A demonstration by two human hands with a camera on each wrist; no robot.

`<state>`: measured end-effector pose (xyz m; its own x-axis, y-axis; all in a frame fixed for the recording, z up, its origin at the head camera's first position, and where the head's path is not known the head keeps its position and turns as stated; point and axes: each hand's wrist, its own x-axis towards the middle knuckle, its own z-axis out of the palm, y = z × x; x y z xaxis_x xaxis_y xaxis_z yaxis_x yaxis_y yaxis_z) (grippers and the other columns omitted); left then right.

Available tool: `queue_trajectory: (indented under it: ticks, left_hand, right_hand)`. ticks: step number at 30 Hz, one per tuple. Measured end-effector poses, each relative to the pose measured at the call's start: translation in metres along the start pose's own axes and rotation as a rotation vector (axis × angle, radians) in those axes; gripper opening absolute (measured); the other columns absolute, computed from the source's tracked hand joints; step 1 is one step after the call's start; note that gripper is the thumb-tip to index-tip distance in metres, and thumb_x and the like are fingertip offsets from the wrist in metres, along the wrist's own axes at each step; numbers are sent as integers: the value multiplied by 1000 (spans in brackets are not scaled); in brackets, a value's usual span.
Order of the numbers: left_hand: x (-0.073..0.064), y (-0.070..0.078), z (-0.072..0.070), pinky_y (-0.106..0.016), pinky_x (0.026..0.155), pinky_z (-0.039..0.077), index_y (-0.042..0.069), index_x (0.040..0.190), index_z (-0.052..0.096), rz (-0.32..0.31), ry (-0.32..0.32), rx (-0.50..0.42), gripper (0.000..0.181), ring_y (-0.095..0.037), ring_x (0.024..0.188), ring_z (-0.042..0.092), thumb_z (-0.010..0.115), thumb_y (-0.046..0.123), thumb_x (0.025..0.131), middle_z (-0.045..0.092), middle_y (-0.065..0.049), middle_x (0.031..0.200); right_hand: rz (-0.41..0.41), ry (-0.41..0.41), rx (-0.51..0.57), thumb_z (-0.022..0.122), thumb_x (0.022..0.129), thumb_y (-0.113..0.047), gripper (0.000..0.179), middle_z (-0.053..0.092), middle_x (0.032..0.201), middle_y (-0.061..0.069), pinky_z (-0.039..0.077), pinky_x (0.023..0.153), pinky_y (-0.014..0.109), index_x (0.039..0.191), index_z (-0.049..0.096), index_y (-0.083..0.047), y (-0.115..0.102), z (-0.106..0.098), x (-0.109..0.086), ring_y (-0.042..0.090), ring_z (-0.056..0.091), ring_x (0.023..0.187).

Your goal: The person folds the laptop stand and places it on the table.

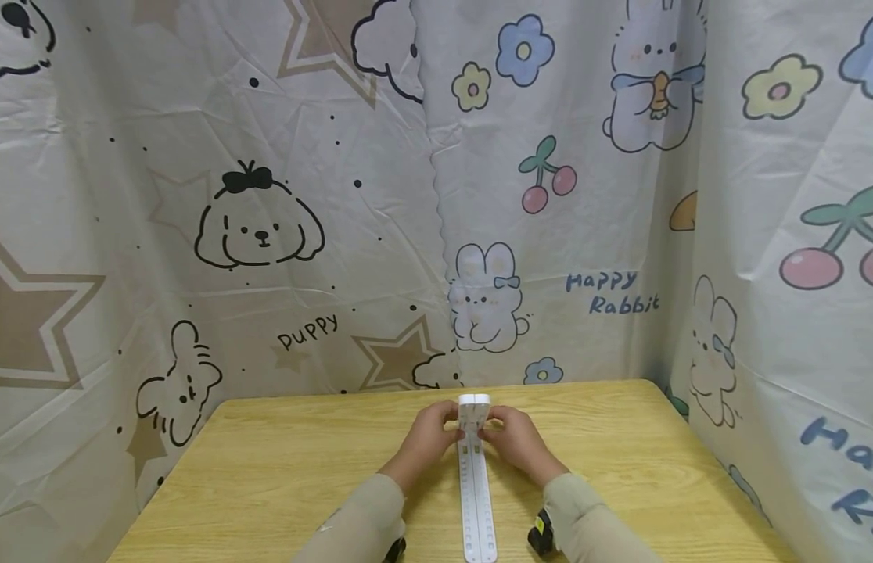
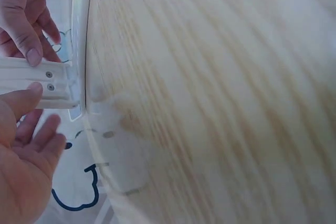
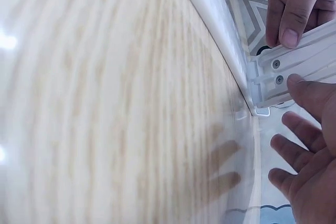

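A long white plastic device of two parallel ribbed rails (image 1: pixel 477 500) lies along the table toward me. At its far end stands a raised white block (image 1: pixel 474 410). My left hand (image 1: pixel 428 435) holds this end from the left, and my right hand (image 1: pixel 519 439) holds it from the right. Both wrist views show a white upright piece (image 3: pixel 310 59) bearing two screws (image 3: pixel 279 80). Each thumb lies against that piece, while several other fingers are spread beside or behind it. The exact kind of device cannot be told.
A pale wood-grain table (image 1: pixel 303 446) lies under the hands. Behind it and on the right hangs a printed curtain (image 1: pixel 380 234) with cartoon dogs, rabbits and flowers. A black wrist strap (image 1: pixel 541 533) shows at the right cuff.
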<state>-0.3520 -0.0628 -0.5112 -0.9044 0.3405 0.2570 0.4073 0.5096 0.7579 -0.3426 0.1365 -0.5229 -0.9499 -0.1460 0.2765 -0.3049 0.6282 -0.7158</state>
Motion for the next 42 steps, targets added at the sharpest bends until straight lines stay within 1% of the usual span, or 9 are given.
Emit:
queue_trajectory:
  ticks: [5,10,14,19,26,30,33,37,42]
  left_hand:
    - [0,-3,2,-44,102,55,9,107,75,25,-29,-63,22,-24,114,69,74,-4,90,76,-4,113]
    - [-1,-4,1,-41,99,57,8,107,77,11,-35,-58,19,-24,114,70,74,-1,91,77,-3,111]
    - [-2,-5,-1,-41,96,59,9,103,79,-8,-44,-57,15,-25,112,71,76,3,90,77,-3,110]
    - [-4,-9,-3,-40,99,57,11,107,81,-36,-81,-96,17,-25,116,69,77,7,90,77,-1,112]
    - [-8,-13,-8,-42,106,53,16,112,80,-59,-141,-154,21,-25,127,63,75,10,93,74,-3,125]
    - [-11,-12,-11,-47,110,49,20,115,79,-83,-161,-163,21,-26,129,61,75,18,94,72,-3,127]
    - [-12,-12,-11,-50,112,47,22,115,79,-111,-178,-183,22,-25,130,60,77,21,93,72,1,128]
    - [-13,-11,-12,-50,113,46,23,112,80,-142,-202,-208,24,-23,129,60,79,15,90,73,3,126]
    - [-14,-11,-11,-49,112,46,24,111,80,-145,-225,-189,29,-20,127,62,81,9,87,74,5,123]
  right_hand:
    - [-7,-13,120,78,91,-12,15,76,113,1,53,103,49,103,75,-19,2,-1,-1,27,69,113]
    - [-31,-77,232,72,94,-5,13,76,104,-1,59,93,37,103,73,-14,6,-5,-1,17,71,102]
    - [-40,-98,233,72,93,-5,13,76,101,-1,59,88,31,103,73,-14,7,-7,-1,14,70,97]
    - [-45,-135,205,74,93,-6,9,75,101,-2,58,83,27,97,73,-15,9,-10,-1,13,66,93]
    - [-46,-201,237,71,95,-4,15,75,110,2,59,86,26,105,78,-13,13,-13,-2,16,69,102]
    - [-42,-229,235,70,95,-4,19,76,115,5,60,89,29,110,78,-12,14,-15,-2,21,69,110]
    - [-41,-247,211,71,96,-9,18,75,119,3,58,96,38,111,79,-15,14,-17,-4,25,68,116]
    - [-52,-284,214,73,95,-13,17,74,124,2,52,106,50,110,79,-18,13,-19,-6,31,64,125]
    - [-63,-318,231,76,93,-14,18,72,127,1,46,111,54,110,79,-19,14,-21,-8,32,61,129]
